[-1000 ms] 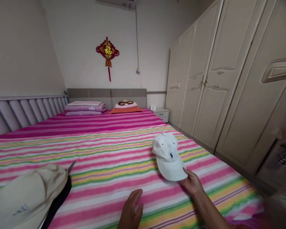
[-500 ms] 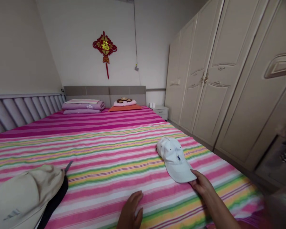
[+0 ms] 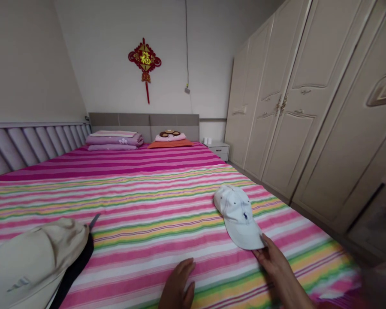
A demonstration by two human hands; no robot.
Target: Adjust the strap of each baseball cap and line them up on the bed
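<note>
A white baseball cap (image 3: 236, 212) with a small dark embroidered logo lies on the striped bedspread (image 3: 141, 262), right of the middle. My right hand (image 3: 272, 257) grips the edge of its brim, thumb on top and fingers underneath. Lower and to the left, my left hand (image 3: 179, 281) is apart from the cap, empty, with its thumb spread from the fingers. A beige cap (image 3: 51, 246) with a striped logo is at the lower left, partly cut off by the frame. Something black (image 3: 79, 262) shows beneath it, and a grey strap (image 3: 94, 221) sticks out at its far end.
Folded purple bedding (image 3: 114, 140) and an orange pillow (image 3: 170, 144) are by the headboard (image 3: 122, 120). A white nightstand (image 3: 220, 150) stands between the bed and a tall cream wardrobe (image 3: 283, 124) on the right. A padded rail (image 3: 38, 146) runs along the left side.
My right hand's fingers have slid further under the brim, and the palm has turned a little upward. The cap is nearly unmoved. The whole view has shifted slightly.
</note>
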